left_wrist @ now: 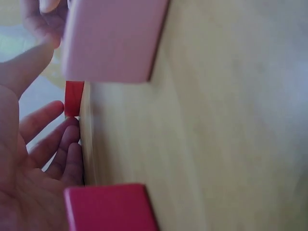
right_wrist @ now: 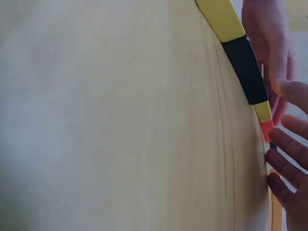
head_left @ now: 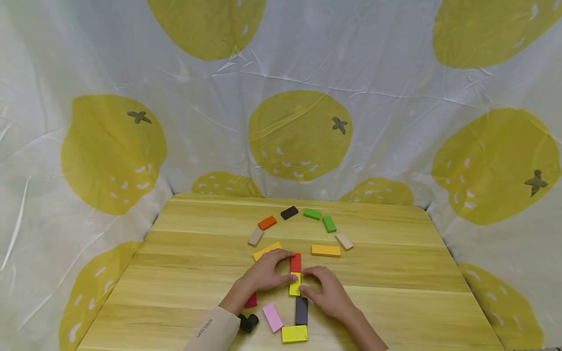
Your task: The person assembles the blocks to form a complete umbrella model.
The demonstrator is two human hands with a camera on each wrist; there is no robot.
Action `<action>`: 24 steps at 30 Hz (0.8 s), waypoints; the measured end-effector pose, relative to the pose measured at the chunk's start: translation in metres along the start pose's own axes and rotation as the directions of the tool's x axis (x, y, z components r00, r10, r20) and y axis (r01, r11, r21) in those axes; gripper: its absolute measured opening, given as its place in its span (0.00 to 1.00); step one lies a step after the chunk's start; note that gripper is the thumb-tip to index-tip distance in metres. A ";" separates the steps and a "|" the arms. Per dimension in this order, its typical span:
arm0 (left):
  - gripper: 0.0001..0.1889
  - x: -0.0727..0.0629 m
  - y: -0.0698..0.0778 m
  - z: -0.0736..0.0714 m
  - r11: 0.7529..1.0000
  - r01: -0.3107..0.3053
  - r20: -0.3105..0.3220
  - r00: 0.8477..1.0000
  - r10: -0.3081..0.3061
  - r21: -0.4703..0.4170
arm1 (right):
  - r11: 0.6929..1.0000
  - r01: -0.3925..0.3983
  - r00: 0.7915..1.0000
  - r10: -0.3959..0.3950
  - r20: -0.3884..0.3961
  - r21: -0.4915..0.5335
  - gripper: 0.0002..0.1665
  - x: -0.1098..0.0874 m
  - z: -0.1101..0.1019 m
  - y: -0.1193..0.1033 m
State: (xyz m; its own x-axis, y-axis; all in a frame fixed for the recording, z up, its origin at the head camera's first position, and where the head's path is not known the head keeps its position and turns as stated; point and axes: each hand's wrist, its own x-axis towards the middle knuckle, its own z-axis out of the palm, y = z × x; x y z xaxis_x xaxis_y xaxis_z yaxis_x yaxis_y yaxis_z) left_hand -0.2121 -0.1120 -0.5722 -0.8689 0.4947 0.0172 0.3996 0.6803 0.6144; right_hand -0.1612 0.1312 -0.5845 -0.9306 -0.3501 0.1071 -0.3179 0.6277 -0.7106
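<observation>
Near the table's middle a red block (head_left: 296, 263) lies end to end with a yellow block (head_left: 293, 291). My left hand (head_left: 264, 273) reaches in from the left, its index fingertip at the far end of the red block and its thumb on the yellow one. On the other side, my right hand (head_left: 331, 295) has its fingertips right at the yellow block's edge, fingers extended. A dark block (head_left: 301, 311) and another yellow block (head_left: 294, 334) continue the line towards me. The wrist views show loosely spread fingers beside the blocks.
Farther back, a curve of blocks includes an orange block (head_left: 267, 223), a green block (head_left: 312, 213), a wooden block (head_left: 344, 241) and an amber block (head_left: 326, 250). A pink block (head_left: 272, 318) and a crimson block (head_left: 251, 301) lie near my left forearm. A lemon-print curtain surrounds the table.
</observation>
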 end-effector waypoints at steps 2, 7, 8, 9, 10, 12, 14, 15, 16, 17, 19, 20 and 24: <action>0.38 0.000 0.000 0.000 1.000 0.001 0.007 1.000 -0.001 0.012 | 1.000 0.001 1.000 -0.001 -0.003 -0.007 0.26 -0.004 -0.001 0.000; 0.38 -0.001 0.001 0.001 1.000 0.007 0.020 1.000 -0.007 0.014 | 1.000 0.013 1.000 -0.013 -0.005 -0.024 0.24 -0.013 -0.007 -0.001; 0.38 -0.001 0.002 0.000 1.000 0.008 0.021 1.000 -0.009 0.015 | 0.999 0.011 1.000 -0.011 0.000 -0.033 0.25 -0.015 -0.008 -0.002; 0.38 -0.001 0.002 0.000 1.000 0.009 0.023 1.000 -0.010 0.015 | 0.999 0.010 1.000 -0.010 0.007 -0.039 0.24 -0.016 -0.009 -0.002; 0.38 -0.001 0.002 0.000 1.000 0.014 0.026 1.000 -0.015 0.016 | 0.999 0.010 1.000 -0.009 0.015 -0.045 0.24 -0.018 -0.010 -0.003; 0.38 0.000 0.002 -0.001 1.000 0.019 0.031 0.999 -0.019 0.020 | 0.998 0.004 0.999 -0.002 0.037 -0.060 0.24 -0.022 -0.011 -0.004; 0.38 0.000 0.001 -0.002 0.999 0.026 0.034 0.999 -0.026 0.020 | 0.998 -0.001 0.998 0.005 0.060 -0.065 0.23 -0.026 -0.012 -0.006; 0.38 0.000 0.001 -0.002 0.999 0.030 0.037 0.999 -0.031 0.020 | 0.998 0.001 0.998 0.004 0.068 -0.061 0.23 -0.028 -0.012 -0.006; 0.38 0.001 0.000 -0.002 0.999 0.031 0.037 0.999 -0.032 0.020 | 0.998 0.002 0.997 0.003 0.075 -0.059 0.23 -0.030 -0.012 -0.007; 0.38 0.001 0.000 -0.002 0.999 0.031 0.035 0.999 -0.032 0.019 | 0.998 0.004 0.997 0.001 0.081 -0.058 0.22 -0.032 -0.011 -0.007; 0.38 0.000 -0.001 -0.001 0.999 0.032 0.034 0.999 -0.033 0.017 | 0.998 0.010 0.996 -0.005 0.092 -0.054 0.22 -0.036 -0.010 -0.009; 0.38 0.000 -0.002 -0.001 0.999 0.030 0.033 0.999 -0.030 0.015 | 0.998 0.012 0.995 -0.006 0.095 -0.055 0.21 -0.038 -0.010 -0.009; 0.37 0.000 -0.001 -0.001 1.000 0.018 0.025 1.000 -0.018 0.006 | 0.997 0.030 0.995 -0.023 0.097 -0.072 0.18 -0.044 -0.006 -0.011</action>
State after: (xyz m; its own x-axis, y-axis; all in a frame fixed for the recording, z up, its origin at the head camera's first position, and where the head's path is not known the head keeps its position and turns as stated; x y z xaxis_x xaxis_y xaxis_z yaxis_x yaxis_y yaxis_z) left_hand -0.2131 -0.1137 -0.5720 -0.8685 0.4955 -0.0136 0.3856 0.6926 0.6096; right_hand -0.1181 0.1437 -0.5768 -0.9011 -0.4302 0.0549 -0.3577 0.6656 -0.6551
